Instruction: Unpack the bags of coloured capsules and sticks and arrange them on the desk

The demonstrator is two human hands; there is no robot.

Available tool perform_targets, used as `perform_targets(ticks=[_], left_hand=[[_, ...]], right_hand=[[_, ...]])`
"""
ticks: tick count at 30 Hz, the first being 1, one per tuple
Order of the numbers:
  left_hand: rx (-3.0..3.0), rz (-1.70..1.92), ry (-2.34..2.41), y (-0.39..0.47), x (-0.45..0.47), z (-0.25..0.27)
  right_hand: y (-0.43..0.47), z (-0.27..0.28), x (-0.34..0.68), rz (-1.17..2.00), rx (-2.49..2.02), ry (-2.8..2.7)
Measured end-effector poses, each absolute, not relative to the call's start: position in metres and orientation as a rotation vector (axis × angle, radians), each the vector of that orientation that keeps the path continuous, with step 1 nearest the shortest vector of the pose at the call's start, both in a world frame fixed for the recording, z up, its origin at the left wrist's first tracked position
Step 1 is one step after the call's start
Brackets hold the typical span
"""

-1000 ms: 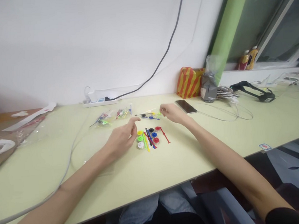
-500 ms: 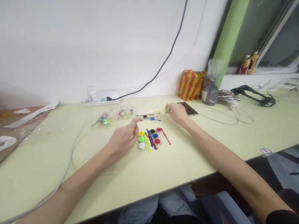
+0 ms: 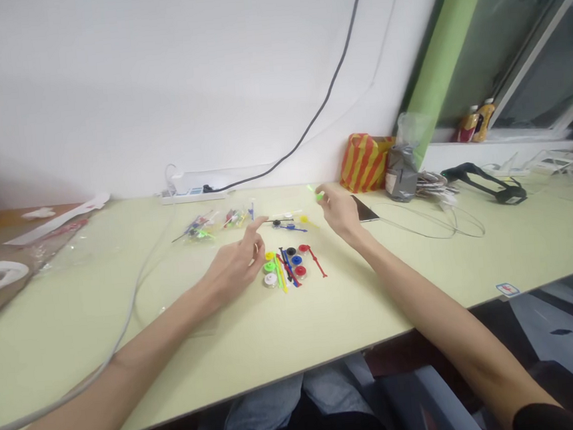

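A small, vivid lime-green piece (image 3: 320,197) was pinched by the right hand (image 3: 341,213), its outline partly covered by the fingers, over the table's (image 3: 354,296) far half! The dark phone (image 3: 366,210) was partly masked by that hand. The left hand's (image 3: 238,263) fingers were loosely curled, released, its index stretched toward the black arrow (image 3: 285,220). Nearer, slim coloured sticks (image 3: 282,273) were flanked by 7 round discs (image 3: 297,260), 2 of them topped in red.
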State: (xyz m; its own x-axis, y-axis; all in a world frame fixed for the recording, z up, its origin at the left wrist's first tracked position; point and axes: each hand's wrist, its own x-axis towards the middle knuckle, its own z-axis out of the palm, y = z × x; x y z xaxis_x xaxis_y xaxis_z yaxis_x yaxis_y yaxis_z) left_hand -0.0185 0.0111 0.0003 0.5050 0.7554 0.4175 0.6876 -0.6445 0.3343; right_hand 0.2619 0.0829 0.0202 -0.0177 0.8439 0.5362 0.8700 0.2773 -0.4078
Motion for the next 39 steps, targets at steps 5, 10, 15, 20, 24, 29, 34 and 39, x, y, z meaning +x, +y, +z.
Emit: perform_targets(ticks=[5, 10, 15, 20, 24, 29, 34, 39], left_hand=[[2.571, 0.851, 1.25, 0.009, -0.016, 0.004], [2.613, 0.881, 1.221, 0.009, -0.014, 0.006], [2.625, 1.064, 1.171, 0.001, -0.006, 0.007], [2.6, 0.982, 1.179, -0.008, -0.002, 0.009], [2.576, 1.007, 1.282, -0.003, -0.011, 0.012], [2.541, 1.041, 1.371, 0.005, -0.02, 0.014], [2.559, 0.944, 1.32, 0.006, -0.018, 0.009], [2.586, 0.923, 1.302, 0.006, -0.019, 0.008]], right_hand=[[0.051, 0.036, 0.235, 0.613, -0.997, -1.855], [0.025, 0.03, 0.203, 1.132, -0.527, -2.061], [0.022, 0.026, 0.199, 1.292, -0.4, -1.971], [0.022, 0.028, 0.204, 1.491, -0.448, -1.983], [0.025, 0.034, 0.212, 1.407, -0.581, -2.151], [0.043, 0.039, 0.234, 0.458, -1.279, -2.327], [0.057, 0.035, 0.253, 0.224, -1.833, -2.586], [0.054, 0.037, 0.259, 0.661, -1.905, -2.651]])
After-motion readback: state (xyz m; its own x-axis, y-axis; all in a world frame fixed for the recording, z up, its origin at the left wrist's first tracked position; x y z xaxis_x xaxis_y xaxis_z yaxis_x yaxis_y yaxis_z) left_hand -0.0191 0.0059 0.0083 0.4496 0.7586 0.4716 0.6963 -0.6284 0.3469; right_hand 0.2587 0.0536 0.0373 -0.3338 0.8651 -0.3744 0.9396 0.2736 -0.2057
